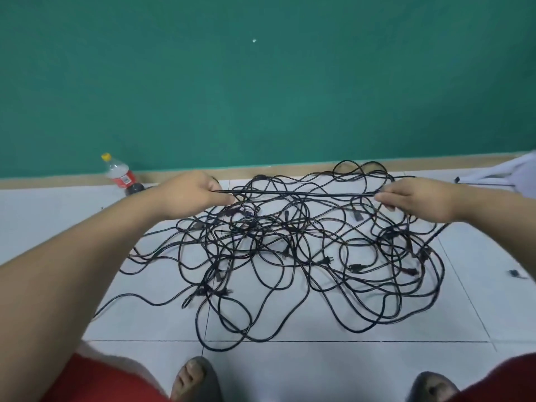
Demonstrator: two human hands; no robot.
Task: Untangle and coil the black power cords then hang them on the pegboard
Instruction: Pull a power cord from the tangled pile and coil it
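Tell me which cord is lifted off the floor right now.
The straight black power cord stretch pulled taut between the left hand and right hand. All the rest lie in loose loops in the tangle on the tiled floor.

Two hands: left hand (188, 195), right hand (417, 198). One tangled heap of black power cords (246, 224), separate cords too knotted to count. One plastic bottle (121, 177). Two slippered feet: left foot (193, 378), right foot (432, 387). One small dark scrap (514, 273).

Indoor rm, white tile floor (319, 369), green wall (261, 97)
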